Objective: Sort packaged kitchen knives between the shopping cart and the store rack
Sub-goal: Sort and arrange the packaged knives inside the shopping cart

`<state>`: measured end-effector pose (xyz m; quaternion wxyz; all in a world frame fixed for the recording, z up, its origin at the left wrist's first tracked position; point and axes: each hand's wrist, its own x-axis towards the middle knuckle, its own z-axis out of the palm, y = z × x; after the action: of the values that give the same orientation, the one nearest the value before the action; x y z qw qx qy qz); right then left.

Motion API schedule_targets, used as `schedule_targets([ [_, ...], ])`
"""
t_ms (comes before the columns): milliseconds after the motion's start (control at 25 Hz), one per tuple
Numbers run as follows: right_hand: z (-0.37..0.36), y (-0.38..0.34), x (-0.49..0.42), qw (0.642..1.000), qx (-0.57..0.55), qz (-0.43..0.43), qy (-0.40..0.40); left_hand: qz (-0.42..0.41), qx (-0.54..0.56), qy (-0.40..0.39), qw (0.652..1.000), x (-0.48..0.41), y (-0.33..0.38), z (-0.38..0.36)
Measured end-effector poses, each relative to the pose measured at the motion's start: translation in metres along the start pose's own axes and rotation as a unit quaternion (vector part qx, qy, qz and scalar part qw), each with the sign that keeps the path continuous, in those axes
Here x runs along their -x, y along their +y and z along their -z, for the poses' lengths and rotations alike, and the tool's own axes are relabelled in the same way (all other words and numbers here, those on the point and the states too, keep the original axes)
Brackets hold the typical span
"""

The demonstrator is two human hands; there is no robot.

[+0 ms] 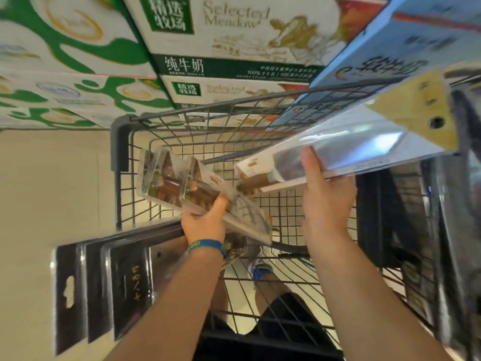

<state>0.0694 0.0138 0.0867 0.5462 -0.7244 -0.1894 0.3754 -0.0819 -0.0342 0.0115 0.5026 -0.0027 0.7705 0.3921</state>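
Observation:
I look down into a black wire shopping cart. My left hand grips a stack of clear-packaged knives with brown wooden handles over the cart's middle. My right hand holds a larger packaged cleaver by its lower edge; its shiny blade and yellow card reach up to the right. Black packaged knives hang at the lower left, just outside the cart's left side. More dark packages hang blurred along the right edge, close to the camera.
Stacked milk cartons in green and white fill the top of the view beyond the cart. A blue carton slants at the top right. Beige floor lies left of the cart. My shoe shows through the cart's mesh.

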Motion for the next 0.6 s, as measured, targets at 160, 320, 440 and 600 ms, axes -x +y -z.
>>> schedule_targets([
  [160,0.015,0.002,0.004,0.987,0.143,0.016,-0.078,0.0,0.019,0.01,1.0,-0.008,0.0,0.002],
  [320,0.038,0.006,0.027,0.899,0.354,0.144,-0.214,-0.038,-0.022,-0.019,0.999,-0.006,-0.007,0.001],
  [440,0.049,-0.008,0.042,0.904,0.324,0.195,-0.201,-0.058,-0.003,-0.037,0.998,-0.007,-0.004,0.001],
  [600,0.029,-0.029,0.042,0.933,0.308,0.125,-0.137,-0.074,0.044,-0.029,0.996,0.0,0.011,-0.001],
])
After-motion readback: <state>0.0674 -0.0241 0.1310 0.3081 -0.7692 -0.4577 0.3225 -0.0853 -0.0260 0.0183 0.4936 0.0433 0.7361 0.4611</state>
